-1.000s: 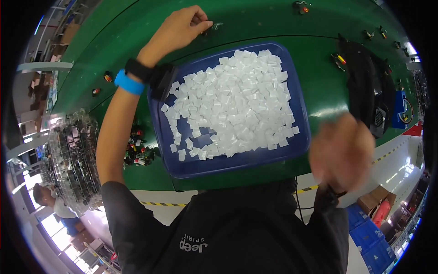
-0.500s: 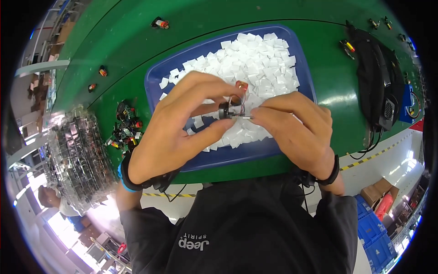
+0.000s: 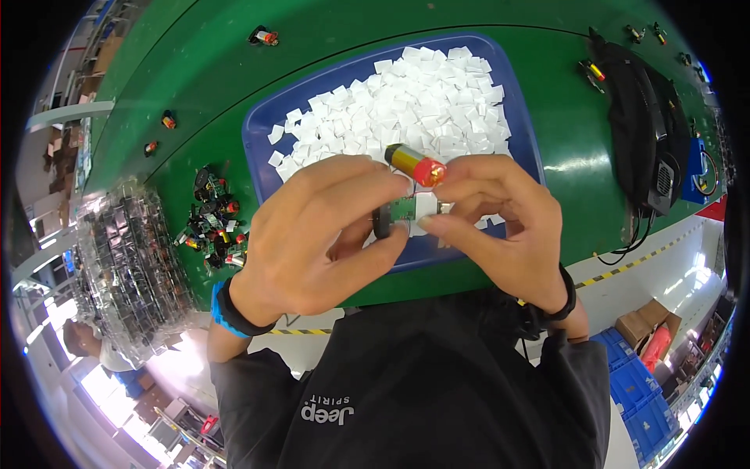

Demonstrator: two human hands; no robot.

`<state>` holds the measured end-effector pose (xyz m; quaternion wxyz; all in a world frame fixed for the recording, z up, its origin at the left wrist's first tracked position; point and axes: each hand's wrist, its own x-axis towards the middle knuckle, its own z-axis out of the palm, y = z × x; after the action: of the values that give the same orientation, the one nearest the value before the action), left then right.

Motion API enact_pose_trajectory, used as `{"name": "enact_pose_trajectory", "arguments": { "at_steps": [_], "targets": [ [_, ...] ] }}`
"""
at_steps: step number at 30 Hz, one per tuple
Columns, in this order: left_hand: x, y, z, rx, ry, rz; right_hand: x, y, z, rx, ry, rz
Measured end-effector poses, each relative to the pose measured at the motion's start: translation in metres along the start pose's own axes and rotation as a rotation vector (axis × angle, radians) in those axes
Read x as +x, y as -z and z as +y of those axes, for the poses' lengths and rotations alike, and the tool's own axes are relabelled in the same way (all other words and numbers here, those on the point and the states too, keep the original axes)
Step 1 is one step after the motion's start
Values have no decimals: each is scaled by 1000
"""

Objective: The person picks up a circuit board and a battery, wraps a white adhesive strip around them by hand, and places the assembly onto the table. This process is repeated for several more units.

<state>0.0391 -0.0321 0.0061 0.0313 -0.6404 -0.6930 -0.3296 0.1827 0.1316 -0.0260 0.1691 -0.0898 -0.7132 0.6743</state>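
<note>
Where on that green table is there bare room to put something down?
Bare green lies between the blue tray and the black bag, and beyond the tray's far rim. Left of the tray is crowded by a pile of small parts; the tray is full of white squares.

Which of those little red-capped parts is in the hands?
The gold cylinder with the red cap, gripped between both hands' fingertips above the blue tray; the others lie on the green table.

Electronics assembly workshop. A green work surface (image 3: 234, 94) carries a blue tray (image 3: 269, 129) filled with small white pads (image 3: 406, 102), with loose electronic parts (image 3: 212, 219) heaped near its left edge. Yellow-and-black floor tape (image 3: 625, 262) and stacked blue crates (image 3: 641, 399) lie beyond its near edge.
</note>
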Motion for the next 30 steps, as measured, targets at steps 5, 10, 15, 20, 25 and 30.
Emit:
{"name": "enact_pose_trajectory", "arguments": {
  "at_steps": [5,10,15,20,25,30],
  "targets": [
    [-1,0,5,146,-136,48,2,5,-3,176,-253,-113],
    [-11,11,21,476,-285,72,10,16,-8,177,-345,-210],
    [-15,16,23,-80,281,35,9,10,1,289,-412,-79],
    [-8,6,14,-861,1029,-109,7,7,4,209,-357,-156],
    [-9,0,10,-909,1013,-218,5,5,9,4,-319,-201],
    [-12,-1,8,-761,921,-258,10,6,12,-233,-152,-175]
  ]
}}
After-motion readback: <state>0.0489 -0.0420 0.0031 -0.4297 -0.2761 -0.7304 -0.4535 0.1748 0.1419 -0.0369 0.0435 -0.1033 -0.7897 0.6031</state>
